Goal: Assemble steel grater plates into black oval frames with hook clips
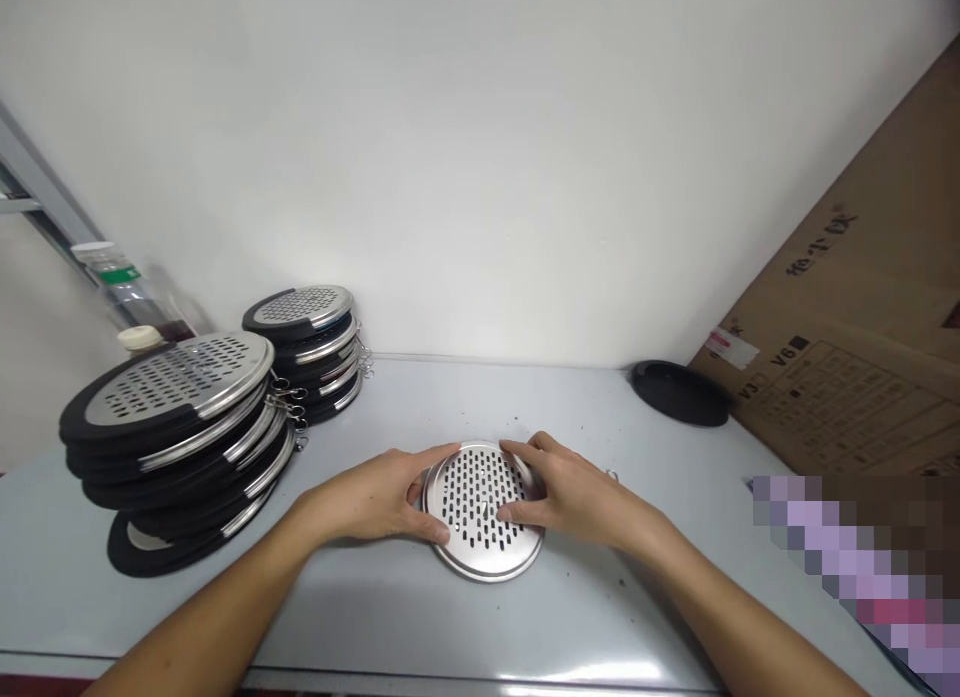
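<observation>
A round silver metal disc with rows of small slots (480, 562) is at the middle of the grey table. My left hand (390, 497) grips its left side, with the thumb on the front rim and the fingers reaching round the back rim. My right hand (559, 487) holds the opposite side, its fingertips at the far rim and its thumb resting on the slotted face. The disc shows no black edging, and its underside is hidden.
At left stands a leaning stack of slotted discs with black edging and metal rings (180, 377). Behind it is a second such stack (300, 312) and a plastic bottle (127, 287). A black round piece (679, 392) rests by a cardboard box (847, 307) at right.
</observation>
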Demonstrator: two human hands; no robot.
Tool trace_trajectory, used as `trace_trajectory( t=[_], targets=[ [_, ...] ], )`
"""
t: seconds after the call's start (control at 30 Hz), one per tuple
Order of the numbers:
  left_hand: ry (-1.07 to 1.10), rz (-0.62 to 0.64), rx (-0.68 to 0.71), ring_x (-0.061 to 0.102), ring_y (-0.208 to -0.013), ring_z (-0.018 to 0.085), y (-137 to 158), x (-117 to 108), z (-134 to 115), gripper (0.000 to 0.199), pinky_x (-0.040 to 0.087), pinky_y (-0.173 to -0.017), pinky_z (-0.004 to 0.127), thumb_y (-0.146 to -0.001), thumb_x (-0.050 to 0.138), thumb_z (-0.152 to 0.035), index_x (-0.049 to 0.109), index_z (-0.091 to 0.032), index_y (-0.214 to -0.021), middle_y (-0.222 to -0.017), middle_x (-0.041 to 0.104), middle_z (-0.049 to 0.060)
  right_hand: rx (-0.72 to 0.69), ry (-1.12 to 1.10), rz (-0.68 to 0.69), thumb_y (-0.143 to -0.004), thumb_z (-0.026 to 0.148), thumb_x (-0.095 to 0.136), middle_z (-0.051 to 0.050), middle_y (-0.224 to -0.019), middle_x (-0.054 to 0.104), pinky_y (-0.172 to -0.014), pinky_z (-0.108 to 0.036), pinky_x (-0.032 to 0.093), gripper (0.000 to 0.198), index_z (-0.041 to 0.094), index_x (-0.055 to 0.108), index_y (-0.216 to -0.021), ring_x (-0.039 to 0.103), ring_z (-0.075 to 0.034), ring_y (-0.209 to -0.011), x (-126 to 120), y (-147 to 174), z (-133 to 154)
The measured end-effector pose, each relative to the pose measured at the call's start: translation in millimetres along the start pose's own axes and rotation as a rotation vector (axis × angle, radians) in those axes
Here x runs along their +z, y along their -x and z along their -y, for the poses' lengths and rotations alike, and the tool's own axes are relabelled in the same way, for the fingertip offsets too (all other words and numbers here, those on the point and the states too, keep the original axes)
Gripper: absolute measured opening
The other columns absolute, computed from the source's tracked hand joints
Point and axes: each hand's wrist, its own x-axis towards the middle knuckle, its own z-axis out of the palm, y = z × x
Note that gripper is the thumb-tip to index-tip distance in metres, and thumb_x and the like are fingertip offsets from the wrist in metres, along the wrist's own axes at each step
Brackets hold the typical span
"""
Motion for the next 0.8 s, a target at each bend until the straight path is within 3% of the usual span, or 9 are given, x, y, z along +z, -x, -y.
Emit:
trace_trajectory(
  t=[0.3, 0.47, 0.53, 0.63, 0.8],
  targets=[
    [-0.037, 0.009, -0.040, 0.052, -0.066, 0.017, -3.8, 1.4, 5.4, 0.098, 0.037, -0.059, 0.022, -0.066, 0.079, -0.052, 0.034, -0.032, -0.151, -0.071, 0.053, -0.005, -0.045, -0.031, 0.008, -0.075, 0.067, 0.068, -0.010, -0.107, 0.057, -0.073, -0.033, 0.047, 0.076, 0.028, 0.053, -0.137, 0.060, -0.024, -0.085, 2.1, -2.6, 2.6],
    [-0.006, -0.008, -0.029, 0.045, -0.063, 0.014, -5.5, 0.3, 6.2, 0.089, 0.034, -0.058, 0.021, -0.071, 0.076, -0.048, 0.037, -0.031, -0.149, -0.068, 0.043, -0.007, 0.029, -0.021, -0.152, -0.086, 0.049, 0.062, -0.007, -0.104, 0.069, -0.076, -0.031, 0.047, 0.046, 0.025, 0.064, -0.126, 0.064, -0.022, -0.085, -33.8, -4.2, -28.7],
    [-0.005, -0.056, -0.022, 0.044, -0.063, 0.014, -9.1, 1.5, 9.4, 0.078, 0.034, -0.058, 0.022, -0.075, 0.072, -0.049, 0.043, -0.029, -0.145, -0.069, 0.041, -0.006, 0.122, 0.032, -0.240, -0.087, 0.036, 0.061, -0.008, -0.098, 0.072, -0.075, -0.032, 0.046, 0.032, 0.020, 0.070, -0.114, 0.064, -0.022, -0.081, -53.9, -1.6, -50.2],
    [-0.096, -0.194, -0.001, 0.047, -0.065, 0.016, -16.6, 4.2, 15.4, 0.058, 0.036, -0.060, 0.023, -0.082, 0.065, -0.049, 0.056, -0.028, -0.135, -0.069, 0.044, -0.005, 0.195, 0.079, -0.230, -0.077, 0.021, 0.066, -0.007, -0.086, 0.073, -0.067, -0.029, 0.046, 0.020, 0.018, 0.075, -0.094, 0.064, -0.021, -0.073, -75.2, 4.2, -75.5],
    [-0.238, -0.358, 0.031, 0.053, -0.067, 0.017, -24.2, 6.2, 21.9, 0.039, 0.040, -0.065, 0.026, -0.089, 0.058, -0.045, 0.065, -0.028, -0.123, -0.074, 0.054, -0.002, 0.182, 0.085, -0.163, -0.073, 0.019, 0.066, -0.004, -0.085, 0.074, -0.063, -0.025, 0.045, 0.022, 0.019, 0.074, -0.093, 0.065, -0.018, -0.071, -67.1, 1.2, -72.3]
  ],
)
